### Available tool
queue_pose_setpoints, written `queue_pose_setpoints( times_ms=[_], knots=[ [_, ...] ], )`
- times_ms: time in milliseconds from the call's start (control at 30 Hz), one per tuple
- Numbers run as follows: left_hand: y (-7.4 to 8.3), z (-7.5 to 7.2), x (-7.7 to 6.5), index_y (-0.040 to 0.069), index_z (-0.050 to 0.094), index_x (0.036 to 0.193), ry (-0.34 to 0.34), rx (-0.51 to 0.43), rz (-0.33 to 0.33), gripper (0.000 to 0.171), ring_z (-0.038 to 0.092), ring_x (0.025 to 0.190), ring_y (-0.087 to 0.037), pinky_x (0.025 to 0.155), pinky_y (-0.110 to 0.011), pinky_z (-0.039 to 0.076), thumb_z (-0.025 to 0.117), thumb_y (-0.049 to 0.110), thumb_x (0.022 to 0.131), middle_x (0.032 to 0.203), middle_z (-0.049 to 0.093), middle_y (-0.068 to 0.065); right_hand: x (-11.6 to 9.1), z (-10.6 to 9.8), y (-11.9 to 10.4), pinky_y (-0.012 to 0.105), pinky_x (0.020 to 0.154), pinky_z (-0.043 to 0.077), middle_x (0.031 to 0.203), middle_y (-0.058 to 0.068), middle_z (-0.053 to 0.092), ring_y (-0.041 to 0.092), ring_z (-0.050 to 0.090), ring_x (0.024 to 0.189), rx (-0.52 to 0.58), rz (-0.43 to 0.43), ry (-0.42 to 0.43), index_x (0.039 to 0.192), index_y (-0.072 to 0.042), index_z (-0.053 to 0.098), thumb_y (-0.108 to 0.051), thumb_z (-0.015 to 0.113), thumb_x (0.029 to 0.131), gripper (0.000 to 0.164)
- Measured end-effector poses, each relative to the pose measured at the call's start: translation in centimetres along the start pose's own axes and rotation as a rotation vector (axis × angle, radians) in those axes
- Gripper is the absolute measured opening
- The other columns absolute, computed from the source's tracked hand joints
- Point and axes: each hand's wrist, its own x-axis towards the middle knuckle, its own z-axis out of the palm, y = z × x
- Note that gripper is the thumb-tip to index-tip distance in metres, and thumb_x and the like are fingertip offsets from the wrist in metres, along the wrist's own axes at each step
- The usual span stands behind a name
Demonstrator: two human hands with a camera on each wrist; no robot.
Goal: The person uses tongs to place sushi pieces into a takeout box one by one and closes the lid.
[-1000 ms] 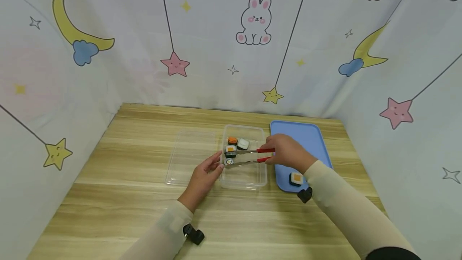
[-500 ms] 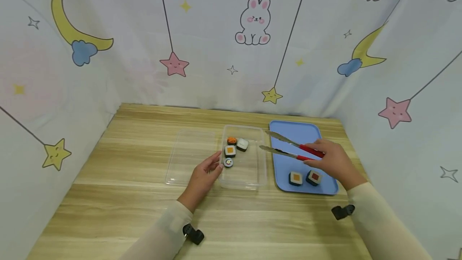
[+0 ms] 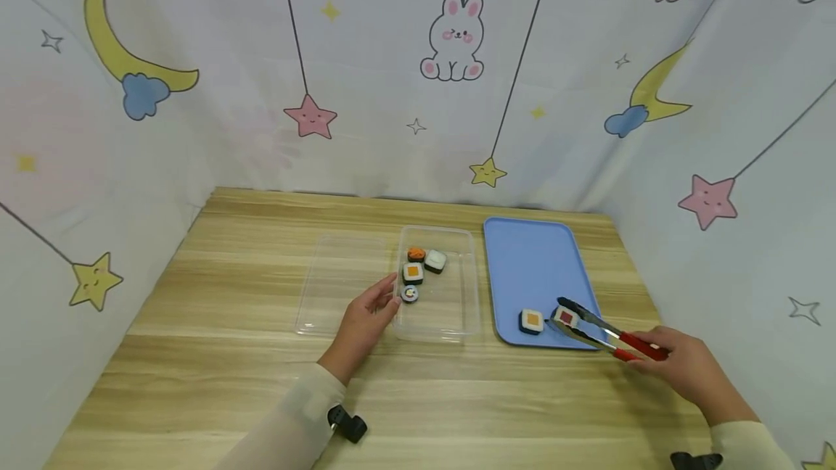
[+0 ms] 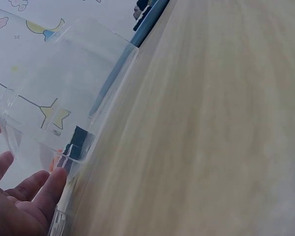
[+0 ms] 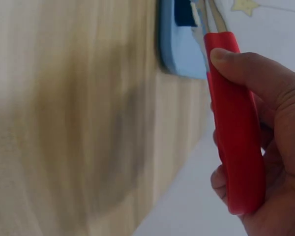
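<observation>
My right hand (image 3: 686, 367) grips the red handles of metal tongs (image 3: 643, 347). In the head view, the tongs' parted tips stand on either side of a toy sushi piece with a dark red centre (image 3: 566, 317), on the blue tray (image 3: 532, 256). Whether they touch it, I cannot tell. Left of it lies an orange-centred sushi piece (image 3: 531, 321). My left hand (image 3: 366, 321) rests with extended fingers against the left side of a clear plastic box (image 3: 444, 318). Inside are an orange-topped piece (image 3: 416, 254), a white-topped piece (image 3: 435, 261), another orange-centred piece (image 3: 413, 273) and a small round roll (image 3: 409, 294).
A clear lid (image 3: 339, 281) lies flat on the wooden table (image 3: 228, 281), left of the box. The tray stands just right of the box. A patterned white curtain (image 3: 379, 151) encloses the table's back and sides.
My right hand has moved from the box to the right and nearer, bringing the tongs down around the red-centred sushi piece. The small roll stayed in the box. My left hand has stayed put.
</observation>
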Motion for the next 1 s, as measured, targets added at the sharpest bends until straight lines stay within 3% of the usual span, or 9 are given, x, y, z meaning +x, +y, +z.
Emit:
queue_pose_setpoints(
  times_ms=[233, 467, 600, 833, 1000],
  knots=[
    [0.2, -0.1, 0.0, 0.02, 0.059, 0.149, 0.001, -0.007, -0.004, 0.051, 0.065, 0.121, -0.026, 0.103, -0.047, 0.048, 0.071, 0.02, 0.1, 0.141, 0.065, -0.011, -0.8, 0.8, 0.6, 0.032, 0.065, 0.05, 0.103, 0.005, 0.07, 0.018, 0.061, 0.084, 0.008, 0.005, 0.031, 0.12, -0.003, 0.077, -0.038, 0.091, 0.079, 0.055],
    [0.0, -0.1, 0.0, 0.021, 0.059, 0.149, 0.004, 0.009, 0.006, 0.051, 0.066, 0.12, -0.025, 0.102, -0.046, 0.049, 0.072, 0.021, 0.1, 0.14, 0.065, -0.011, -0.3, 0.9, 0.7, 0.028, 0.062, 0.046, 0.096, -0.001, 0.069, 0.008, 0.056, 0.075, -0.017, -0.047, 0.093, 0.116, -0.005, 0.079, -0.034, 0.091, 0.079, 0.049],
    [0.1, -0.1, 0.0, 0.022, 0.059, 0.149, 0.003, 0.007, 0.001, 0.051, 0.065, 0.119, -0.025, 0.101, -0.046, 0.049, 0.072, 0.021, 0.1, 0.14, 0.065, -0.01, 0.3, 0.3, 0.2, 0.028, 0.061, 0.046, 0.097, 0.002, 0.07, 0.011, 0.056, 0.076, -0.02, -0.056, 0.115, 0.117, -0.004, 0.078, -0.032, 0.091, 0.08, 0.049],
    [-0.1, -0.1, 0.1, 0.023, 0.06, 0.148, 0.007, -0.007, -0.007, 0.049, 0.066, 0.119, -0.025, 0.102, -0.047, 0.049, 0.072, 0.022, 0.1, 0.14, 0.065, -0.009, 2.5, -1.5, -2.3, 0.029, 0.062, 0.049, 0.106, 0.012, 0.07, 0.023, 0.06, 0.083, 0.026, -0.068, 0.156, 0.121, -0.001, 0.076, -0.033, 0.09, 0.082, 0.052],
    [-0.4, 0.0, 0.2, 0.022, 0.059, 0.149, 0.006, -0.004, -0.014, 0.05, 0.065, 0.12, -0.025, 0.103, -0.047, 0.049, 0.071, 0.022, 0.1, 0.141, 0.065, -0.009, 4.8, -2.2, -5.5, 0.031, 0.066, 0.052, 0.108, 0.011, 0.072, 0.025, 0.061, 0.087, 0.037, -0.164, 0.162, 0.122, -0.004, 0.077, -0.032, 0.089, 0.083, 0.049]
  ],
)
